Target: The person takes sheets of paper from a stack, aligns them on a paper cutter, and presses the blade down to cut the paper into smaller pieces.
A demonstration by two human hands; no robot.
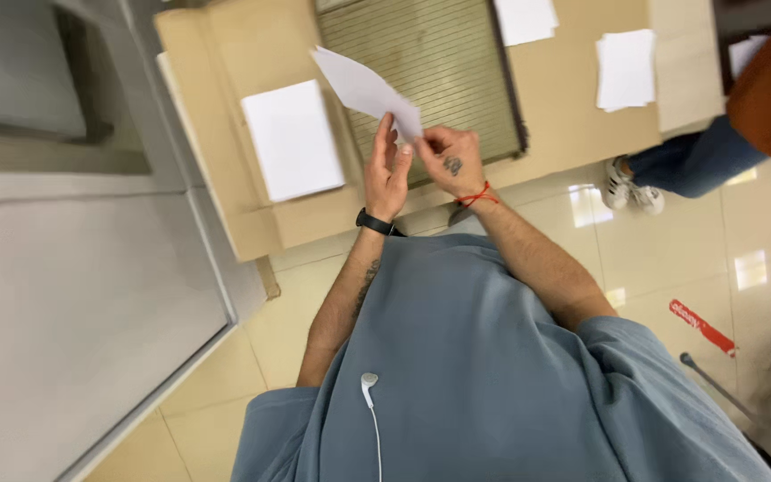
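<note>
A folded white sheet of paper (363,87) is held up in front of me over a cardboard-covered table (564,98). My right hand (451,159) pinches its lower corner between thumb and fingers. My left hand (387,171) stands upright beside it, fingers extended and touching the sheet's lower edge. A black band sits on my left wrist, a red thread on my right. A neat stack of white paper (293,139) lies on the table just left of my hands.
A ridged olive mat (443,62) lies on the table behind the sheet. Two more paper stacks (626,70) rest at the far side. Another person in an orange top and jeans (765,98) sits at the right. A grey cabinet (73,295) fills the left.
</note>
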